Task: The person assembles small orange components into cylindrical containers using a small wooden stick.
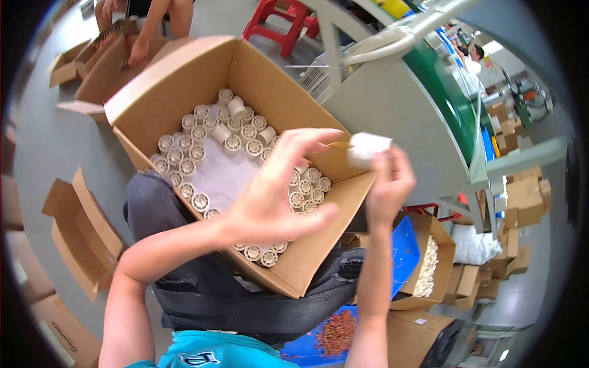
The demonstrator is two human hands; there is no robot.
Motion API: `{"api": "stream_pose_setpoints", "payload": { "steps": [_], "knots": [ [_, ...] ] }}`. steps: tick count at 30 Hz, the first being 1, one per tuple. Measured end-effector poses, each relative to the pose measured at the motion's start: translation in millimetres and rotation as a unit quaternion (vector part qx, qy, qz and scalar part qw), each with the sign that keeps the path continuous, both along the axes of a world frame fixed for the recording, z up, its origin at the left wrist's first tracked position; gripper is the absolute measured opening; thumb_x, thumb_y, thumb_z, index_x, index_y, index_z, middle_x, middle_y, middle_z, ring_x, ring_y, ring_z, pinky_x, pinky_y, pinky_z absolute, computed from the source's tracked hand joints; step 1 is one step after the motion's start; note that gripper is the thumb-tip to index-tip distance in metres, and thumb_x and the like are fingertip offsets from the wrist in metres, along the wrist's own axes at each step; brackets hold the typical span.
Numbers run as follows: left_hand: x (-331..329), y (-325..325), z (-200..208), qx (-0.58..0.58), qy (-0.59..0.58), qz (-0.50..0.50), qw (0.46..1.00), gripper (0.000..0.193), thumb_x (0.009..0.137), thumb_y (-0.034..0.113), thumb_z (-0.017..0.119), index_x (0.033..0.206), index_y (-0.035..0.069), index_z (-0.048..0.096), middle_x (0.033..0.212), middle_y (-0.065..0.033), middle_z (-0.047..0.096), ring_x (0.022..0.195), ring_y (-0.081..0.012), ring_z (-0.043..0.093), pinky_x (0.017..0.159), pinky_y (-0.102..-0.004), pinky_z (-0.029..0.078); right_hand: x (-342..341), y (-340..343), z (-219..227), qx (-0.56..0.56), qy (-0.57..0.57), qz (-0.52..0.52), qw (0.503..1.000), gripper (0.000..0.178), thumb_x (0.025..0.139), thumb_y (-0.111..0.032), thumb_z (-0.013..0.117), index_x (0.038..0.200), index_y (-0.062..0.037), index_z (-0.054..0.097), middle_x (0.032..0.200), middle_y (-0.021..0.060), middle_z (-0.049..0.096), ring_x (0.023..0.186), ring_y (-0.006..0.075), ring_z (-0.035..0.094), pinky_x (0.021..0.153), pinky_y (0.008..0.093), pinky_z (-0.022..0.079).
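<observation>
My right hand (pixel 392 181) pinches a short white plastic cylinder (pixel 369 147) above the right edge of a cardboard box. A thin yellowish piece (pixel 339 145) shows at the cylinder's left side; what it is I cannot make out. Over the box, my left hand (pixel 279 190) is open, its thumb and fingers wide apart and slightly blurred. Its fingertips are near the yellowish piece; whether they touch it I cannot tell. The large open cardboard box (pixel 178 70) rests at my lap. Inside, many white round plastic parts (pixel 232 144) with slotted ends stand or lie on a pale sheet (pixel 211 165).
A blue tray (pixel 313 340) of small reddish pieces is at my lower right. Beyond it, a carton (pixel 451 245) holds small cream pieces. An open carton (pixel 80 227) lies at left. Another person's hand (pixel 140 52) reaches into a box at top left, near a red stool (pixel 282 24).
</observation>
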State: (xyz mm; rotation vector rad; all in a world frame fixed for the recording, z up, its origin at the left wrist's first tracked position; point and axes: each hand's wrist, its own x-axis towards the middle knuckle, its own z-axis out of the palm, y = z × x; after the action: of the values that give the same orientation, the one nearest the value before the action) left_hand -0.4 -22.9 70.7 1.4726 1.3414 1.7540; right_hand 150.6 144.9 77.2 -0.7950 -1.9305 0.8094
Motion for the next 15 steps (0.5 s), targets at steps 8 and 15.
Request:
{"api": "stream_pose_setpoints", "payload": {
  "steps": [8,15],
  "knots": [
    [-47.0,-58.2,46.1,0.189,0.093,-0.065,0.975,0.069,0.080,0.021,0.072,0.138,-0.002,0.044,0.144,-0.0195,0.044,0.125,-0.0331,0.045,0.105,-0.0455,0.036,-59.0,215.4,94.5,0.227,0.027,-0.223,0.948,0.046,0.091,-0.042,0.064,0.107,0.0011,0.067,0.103,0.0137,0.070,0.091,0.0255,0.067,0.077,0.0365,0.054],
    [-53.9,-47.8,18.8,0.172,-0.002,0.011,0.985,0.066,0.076,0.015,0.071,0.134,-0.003,0.048,0.135,-0.0204,0.049,0.119,-0.0330,0.050,0.101,-0.0439,0.039,-108.5,369.4,114.9,0.369,-0.162,-0.283,0.870,0.059,0.084,-0.053,0.062,0.118,-0.0042,0.063,0.113,0.0216,0.067,0.107,0.0405,0.063,0.092,0.0466,0.046]
  ]
}}
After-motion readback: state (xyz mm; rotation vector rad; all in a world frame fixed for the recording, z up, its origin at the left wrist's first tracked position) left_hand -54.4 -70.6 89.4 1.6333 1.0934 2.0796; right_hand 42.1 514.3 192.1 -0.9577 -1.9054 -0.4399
